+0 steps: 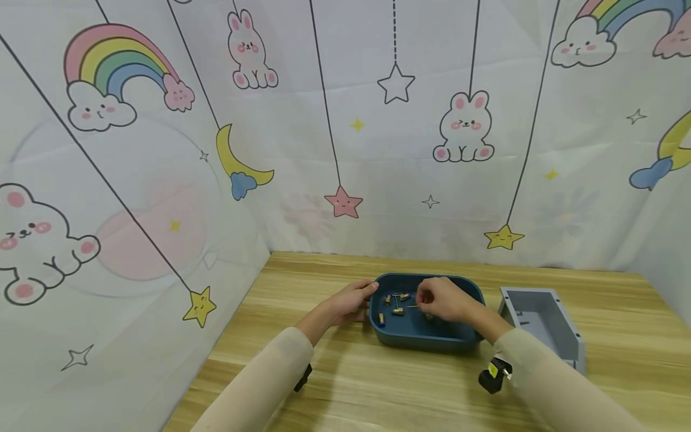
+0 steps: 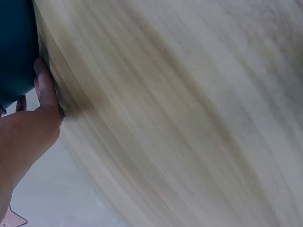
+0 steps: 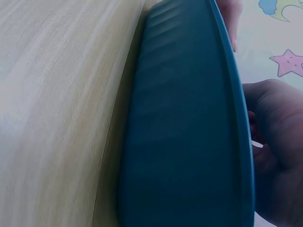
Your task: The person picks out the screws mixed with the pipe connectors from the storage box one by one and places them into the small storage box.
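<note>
A dark blue plastic bin (image 1: 426, 342) stands on the wooden table, with several small brass-coloured pieces (image 1: 397, 311) lying in its left part, some with blue ends. At the bin's left end, my left hand (image 1: 351, 302) holds the wall, thumb at the rim and fingers against the outside. My right hand (image 1: 444, 298) reaches in over the bin, fingers curled and fingertips together. A thin metal pin (image 1: 412, 306) sticks out leftward from those fingertips. In the right wrist view the bin's side wall (image 3: 184, 118) hides the fingertips of my right hand (image 3: 279, 137).
To the right of the bin stands a grey open box (image 1: 540, 318) with small holes along its rim, close to my right forearm. A white cloth (image 1: 399, 150) printed with rabbits and stars hangs behind the wooden table (image 1: 345, 384) and along its left side.
</note>
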The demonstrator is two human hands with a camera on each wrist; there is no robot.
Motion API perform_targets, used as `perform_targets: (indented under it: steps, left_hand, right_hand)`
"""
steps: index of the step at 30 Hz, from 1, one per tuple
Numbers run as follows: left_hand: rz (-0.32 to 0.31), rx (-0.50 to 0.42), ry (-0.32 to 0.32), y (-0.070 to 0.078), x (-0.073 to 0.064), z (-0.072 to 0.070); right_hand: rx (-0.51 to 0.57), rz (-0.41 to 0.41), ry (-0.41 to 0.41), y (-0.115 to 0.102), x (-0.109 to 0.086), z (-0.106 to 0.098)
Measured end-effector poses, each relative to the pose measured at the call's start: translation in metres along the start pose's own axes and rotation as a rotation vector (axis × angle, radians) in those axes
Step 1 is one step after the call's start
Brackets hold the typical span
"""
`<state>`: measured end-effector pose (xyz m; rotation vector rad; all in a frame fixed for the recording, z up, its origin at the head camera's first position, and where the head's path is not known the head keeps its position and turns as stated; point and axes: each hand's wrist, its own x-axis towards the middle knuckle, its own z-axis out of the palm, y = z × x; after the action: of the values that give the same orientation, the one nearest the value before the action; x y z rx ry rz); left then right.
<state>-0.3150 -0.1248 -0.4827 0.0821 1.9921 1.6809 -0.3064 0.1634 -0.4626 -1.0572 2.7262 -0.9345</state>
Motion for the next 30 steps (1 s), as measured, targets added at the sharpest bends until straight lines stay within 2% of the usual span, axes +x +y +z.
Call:
perform_targets:
  steps: [12,18,24,30]
  left_hand:
    - [-0.004,-0.016,-0.005,0.0,0.0,-0.001]
    - [-0.009,-0.007,-0.004,0.002,-0.002,0.0]
    - [-0.01,-0.035,-0.02,0.004,-0.001,0.0]
    - [-0.008,-0.023,-0.015,0.002,0.0,0.0]
  right_hand:
    - [0.018,-0.003,0.037,-0.004,-0.016,-0.015]
    - [0.061,0.024,0.03,-0.003,-0.022,-0.024]
    - [0.103,0.026,0.035,0.0,-0.03,-0.033]
    - [0.097,0.055,0.049,0.004,-0.041,-0.044]
